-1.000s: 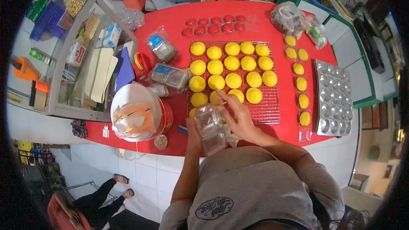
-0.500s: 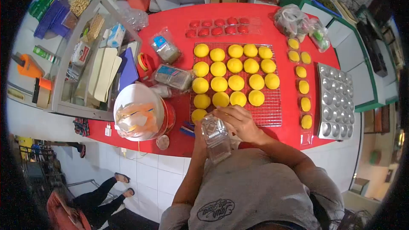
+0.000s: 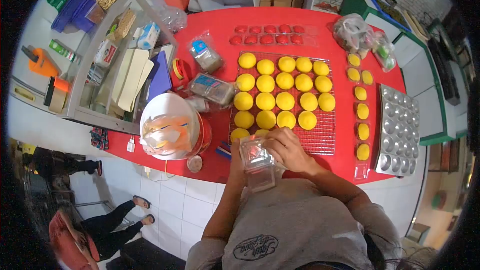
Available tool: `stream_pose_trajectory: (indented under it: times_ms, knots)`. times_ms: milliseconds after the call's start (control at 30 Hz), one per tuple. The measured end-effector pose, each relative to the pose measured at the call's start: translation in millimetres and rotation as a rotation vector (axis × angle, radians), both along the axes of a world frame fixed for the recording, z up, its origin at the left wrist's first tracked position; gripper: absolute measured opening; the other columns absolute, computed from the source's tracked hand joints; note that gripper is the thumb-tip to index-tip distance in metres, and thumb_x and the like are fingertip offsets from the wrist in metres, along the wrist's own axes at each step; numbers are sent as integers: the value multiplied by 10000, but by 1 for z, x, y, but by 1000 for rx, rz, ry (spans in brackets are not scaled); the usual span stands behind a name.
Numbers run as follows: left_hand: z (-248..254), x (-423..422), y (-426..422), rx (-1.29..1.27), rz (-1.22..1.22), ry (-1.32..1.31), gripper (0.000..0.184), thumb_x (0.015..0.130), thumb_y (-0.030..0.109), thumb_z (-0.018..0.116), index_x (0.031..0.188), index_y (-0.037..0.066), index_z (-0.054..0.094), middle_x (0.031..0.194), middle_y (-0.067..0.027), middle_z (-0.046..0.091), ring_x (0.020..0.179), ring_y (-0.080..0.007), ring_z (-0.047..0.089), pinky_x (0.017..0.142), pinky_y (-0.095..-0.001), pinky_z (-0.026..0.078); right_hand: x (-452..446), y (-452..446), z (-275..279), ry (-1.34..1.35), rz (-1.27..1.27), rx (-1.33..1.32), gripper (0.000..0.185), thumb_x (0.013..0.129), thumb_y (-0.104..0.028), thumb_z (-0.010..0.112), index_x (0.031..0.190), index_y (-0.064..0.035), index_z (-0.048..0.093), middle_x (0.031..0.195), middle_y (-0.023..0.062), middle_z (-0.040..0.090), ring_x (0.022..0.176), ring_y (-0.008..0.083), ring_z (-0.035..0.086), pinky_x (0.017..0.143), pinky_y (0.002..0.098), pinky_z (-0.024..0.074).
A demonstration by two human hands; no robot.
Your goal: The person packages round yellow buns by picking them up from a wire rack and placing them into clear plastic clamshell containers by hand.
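My left hand point(image 3: 237, 159) is closed around the left side of an open, hinged clear plastic box point(image 3: 262, 177). The curled fingers of my right hand point(image 3: 286, 149) press at the box's upper right edge. A small reddish patch shows through the upper part of the box; I cannot make out what it is. Just beyond my hands, several round yellow cakes point(image 3: 285, 101) sit in rows on a wire rack point(image 3: 320, 137). My hands partly cover the nearest cakes.
Red tablecloth point(image 3: 210, 20); packed red cakes point(image 3: 268, 39) at the back; packed yellow cakes point(image 3: 363, 131) and a metal mould tray point(image 3: 398, 135) right. Left are a white tub point(image 3: 167, 107), packets point(image 3: 212, 88) and a glass case point(image 3: 75, 105). A person point(image 3: 70, 240) is at lower left.
My right hand's fingers were spread beside the box a second ago and now curl against its edge. A reddish patch now shows in the box. The whole view has shifted slightly.
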State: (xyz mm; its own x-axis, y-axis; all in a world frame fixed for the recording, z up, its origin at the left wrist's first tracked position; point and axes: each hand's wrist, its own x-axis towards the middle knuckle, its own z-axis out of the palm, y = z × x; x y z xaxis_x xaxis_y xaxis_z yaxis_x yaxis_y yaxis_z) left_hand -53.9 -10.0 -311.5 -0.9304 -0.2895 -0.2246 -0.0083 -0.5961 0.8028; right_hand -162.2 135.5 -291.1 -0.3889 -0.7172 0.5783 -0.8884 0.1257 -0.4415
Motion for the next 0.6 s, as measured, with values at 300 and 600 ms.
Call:
stream_pose_trajectory:
  times_ms: [300,600]
  knots:
    - [2,-6,-9,-559,-76,120,313,913,253,597,1131,35,546,1054,-96,608,924,-160,586,824,-269,456,13,9,3,-210,150,-176,156,834,-70,635,984,-33,614,1061,111,605,924,259,591,787,362,497]
    - [-116,51,-57,502,149,-232,271,936,207,554,1125,14,567,999,-95,626,819,-148,601,677,-235,480,11,26,4,-531,-176,-516,128,826,5,621,951,-4,595,951,105,666,744,198,605,710,302,509]
